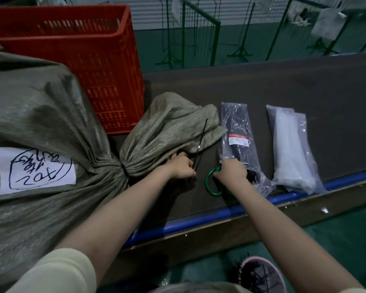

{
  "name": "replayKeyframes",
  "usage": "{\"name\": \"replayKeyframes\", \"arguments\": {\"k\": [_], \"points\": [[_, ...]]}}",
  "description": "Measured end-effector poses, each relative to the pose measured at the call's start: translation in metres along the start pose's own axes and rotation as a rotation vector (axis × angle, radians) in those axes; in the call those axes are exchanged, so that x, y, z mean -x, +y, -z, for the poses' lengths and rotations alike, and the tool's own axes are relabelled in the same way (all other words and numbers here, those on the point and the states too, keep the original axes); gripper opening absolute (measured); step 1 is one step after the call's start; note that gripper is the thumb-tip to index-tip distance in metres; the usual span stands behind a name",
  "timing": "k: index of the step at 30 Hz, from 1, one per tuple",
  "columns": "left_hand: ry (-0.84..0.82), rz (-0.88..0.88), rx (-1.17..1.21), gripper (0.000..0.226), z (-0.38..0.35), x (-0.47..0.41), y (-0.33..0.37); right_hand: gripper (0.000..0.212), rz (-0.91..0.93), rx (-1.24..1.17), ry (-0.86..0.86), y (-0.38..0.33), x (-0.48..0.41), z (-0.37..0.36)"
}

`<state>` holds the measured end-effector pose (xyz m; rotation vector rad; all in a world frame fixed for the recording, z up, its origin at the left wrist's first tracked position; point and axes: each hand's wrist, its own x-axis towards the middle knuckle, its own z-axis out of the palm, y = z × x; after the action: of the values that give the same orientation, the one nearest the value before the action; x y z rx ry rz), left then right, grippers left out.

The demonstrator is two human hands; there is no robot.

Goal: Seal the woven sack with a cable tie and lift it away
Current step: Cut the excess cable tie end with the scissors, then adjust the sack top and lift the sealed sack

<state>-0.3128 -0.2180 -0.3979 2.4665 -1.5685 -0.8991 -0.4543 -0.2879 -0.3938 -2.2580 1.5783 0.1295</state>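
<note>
Sack (pixel 40 115) fills the left of the table (pixel 304 85), its neck already cinched by a black cable tie (pixel 124 168), with a red crate (pixel 89 60) behind. The left hand (pixel 181 167) has its fingers curled tight around the tie's long loose tail, probably keeping it taut for trimming. The right hand (pixel 230 171) closes its fingers on the green-handled scissors (pixel 215 180), beside two packets of ties (pixel 239 140).
</note>
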Motion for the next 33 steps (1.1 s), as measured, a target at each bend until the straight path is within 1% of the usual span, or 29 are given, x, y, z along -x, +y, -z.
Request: {"name": "replayKeyframes", "arguments": {"k": [2, 7, 11, 14, 16, 17, 18, 19, 20, 22, 23, 24, 26, 28, 31, 33], "points": [[-0.001, 0.006, -0.013, 0.026, -0.002, -0.001, 0.002, 0.049, 0.040, 0.037, -0.005, 0.000, -0.001, -0.001], [0.002, 0.026, -0.025, 0.026, -0.004, -0.004, 0.003, 0.051, 0.033, 0.018, -0.014, 0.004, 0.000, -0.010], [-0.024, 0.037, -0.024, 0.024, -0.004, -0.005, 0.006, 0.045, 0.041, -0.014, -0.007, 0.002, -0.002, -0.012], [-0.041, 0.035, -0.048, 0.025, -0.004, -0.005, 0.009, 0.045, 0.039, -0.025, 0.001, 0.003, -0.004, -0.009], [-0.055, 0.040, -0.070, 0.028, -0.006, -0.006, 0.010, 0.045, 0.050, 0.008, 0.040, 0.002, -0.001, -0.008], [-0.060, 0.044, -0.076, 0.029, -0.007, -0.006, 0.011, 0.044, 0.063, -0.016, 0.074, 0.000, 0.000, -0.008], [-0.064, 0.046, -0.082, 0.029, -0.008, -0.007, 0.011, 0.041, 0.076, -0.088, 0.107, -0.002, 0.000, -0.009], [-0.068, 0.046, -0.093, 0.031, -0.010, -0.008, 0.012, 0.037, 0.092, -0.222, 0.117, -0.007, 0.000, -0.011], [-0.071, 0.045, -0.109, 0.034, -0.011, -0.008, 0.012, 0.032, 0.119, -0.395, 0.095, -0.013, -0.002, -0.013], [-0.084, 0.044, -0.141, 0.043, -0.011, -0.008, 0.013, 0.016, 0.127, -0.767, -0.023, -0.024, -0.007, -0.020], [-0.091, 0.044, -0.150, 0.045, -0.010, -0.008, 0.014, 0.018, 0.104, -0.908, -0.054, -0.027, -0.011, -0.022], [-0.098, 0.045, -0.156, 0.046, -0.009, -0.007, 0.014, 0.027, 0.071, -0.998, -0.056, -0.027, -0.017, -0.026], [-0.098, 0.058, -0.158, 0.050, -0.004, -0.005, 0.012, 0.034, -0.013, -1.090, -0.029, -0.022, -0.026, -0.031], [-0.052, 0.100, -0.119, 0.060, 0.004, -0.004, 0.009, 0.033, -0.105, -1.107, -0.018, -0.014, -0.030, -0.033], [0.024, 0.154, 0.023, 0.074, 0.023, 0.000, 0.004, 0.028, -0.195, -1.080, -0.093, -0.006, -0.033, -0.034], [0.054, 0.148, 0.110, 0.079, 0.033, 0.002, 0.004, 0.029, -0.205, -1.033, -0.114, -0.007, -0.034, -0.034]]}}
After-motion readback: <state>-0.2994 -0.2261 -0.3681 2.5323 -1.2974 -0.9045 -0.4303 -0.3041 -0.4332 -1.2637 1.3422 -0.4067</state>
